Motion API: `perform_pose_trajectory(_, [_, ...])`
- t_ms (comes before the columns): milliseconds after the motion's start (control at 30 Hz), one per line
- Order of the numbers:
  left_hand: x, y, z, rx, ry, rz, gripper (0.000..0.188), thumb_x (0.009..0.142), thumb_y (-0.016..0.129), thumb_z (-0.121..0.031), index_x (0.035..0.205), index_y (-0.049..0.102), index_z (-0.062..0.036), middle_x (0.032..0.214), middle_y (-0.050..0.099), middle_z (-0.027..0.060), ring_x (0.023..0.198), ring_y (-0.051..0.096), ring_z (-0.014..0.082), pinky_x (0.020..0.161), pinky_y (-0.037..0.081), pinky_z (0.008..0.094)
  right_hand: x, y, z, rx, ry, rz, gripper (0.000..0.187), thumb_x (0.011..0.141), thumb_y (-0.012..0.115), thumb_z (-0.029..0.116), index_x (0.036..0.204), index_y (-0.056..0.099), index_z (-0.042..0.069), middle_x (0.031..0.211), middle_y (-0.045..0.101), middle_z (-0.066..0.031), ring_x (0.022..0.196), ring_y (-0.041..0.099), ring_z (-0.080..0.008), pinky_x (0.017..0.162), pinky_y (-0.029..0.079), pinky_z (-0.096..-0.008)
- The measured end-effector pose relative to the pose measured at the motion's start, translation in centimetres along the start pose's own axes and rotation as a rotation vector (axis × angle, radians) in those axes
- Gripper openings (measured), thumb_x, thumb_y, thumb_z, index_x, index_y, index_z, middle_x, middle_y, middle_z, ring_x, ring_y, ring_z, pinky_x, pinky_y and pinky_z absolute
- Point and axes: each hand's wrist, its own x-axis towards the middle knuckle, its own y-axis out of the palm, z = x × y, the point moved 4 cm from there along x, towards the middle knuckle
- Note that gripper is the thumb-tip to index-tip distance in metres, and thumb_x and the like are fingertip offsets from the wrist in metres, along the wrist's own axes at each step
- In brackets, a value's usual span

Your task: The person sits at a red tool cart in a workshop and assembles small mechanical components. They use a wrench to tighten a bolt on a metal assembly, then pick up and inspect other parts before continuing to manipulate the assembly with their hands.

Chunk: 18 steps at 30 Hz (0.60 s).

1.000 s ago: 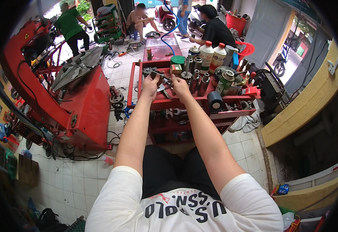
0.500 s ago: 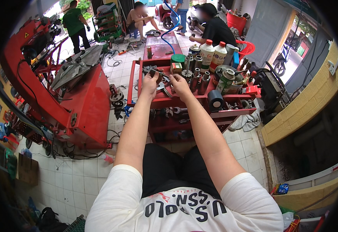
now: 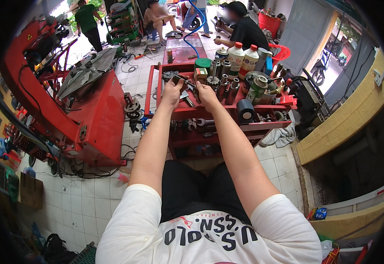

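Note:
Both my hands are over the open top drawer of a red tool cart. My left hand is closed around a small dark metal part, its thumb on top. A thin rod-like piece reaches from that part toward my right hand. The right fingers are curled in a pinch, and a dark tool shows beside them; its kind is too small to make out. Beneath the hands lie loose metal tools in the drawer. Just right of them stand a small box with a green-lidded jar and several metal sockets.
White bottles with red caps, a spray can and a dark cylinder crowd the cart's right side. A red machine stands at left with cables on the floor. A person in black crouches beyond; others are farther back.
My hands have come slightly closer together, and the rod-like piece now spans between them. In the background, the person in green has shifted left.

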Motion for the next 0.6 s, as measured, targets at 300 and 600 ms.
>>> perform_pose_trajectory(300, [0.4, -1.7, -0.2, -0.058, 0.012, -0.15, 0.012, 0.104, 0.058, -0.01, 0.115, 0.061, -0.0035, 0.113, 0.072, 0.0127, 0.1, 0.071, 0.0236, 0.09, 0.058, 0.0349, -1.1, 1.4, 1.8, 0.015, -0.109, 0.013, 0.027, 0.105, 0.06, 0.026, 0.099, 0.064, 0.0, 0.078, 0.068, -0.0049, 0.053, 0.053, -0.0109, 0.05, 0.045, -0.0278])
perform_pose_trajectory(600, [0.5, -1.9, 0.0, 0.025, -0.017, -0.092, 0.013, 0.104, 0.059, -0.012, 0.114, 0.062, -0.0031, 0.111, 0.071, 0.0114, 0.1, 0.07, 0.0217, 0.091, 0.057, 0.0348, -0.8, 1.4, 1.2, -0.089, -0.058, 0.011, 0.022, 0.105, 0.059, 0.022, 0.105, 0.064, 0.0, 0.076, 0.066, -0.0042, 0.054, 0.054, -0.0109, 0.05, 0.044, -0.0294])
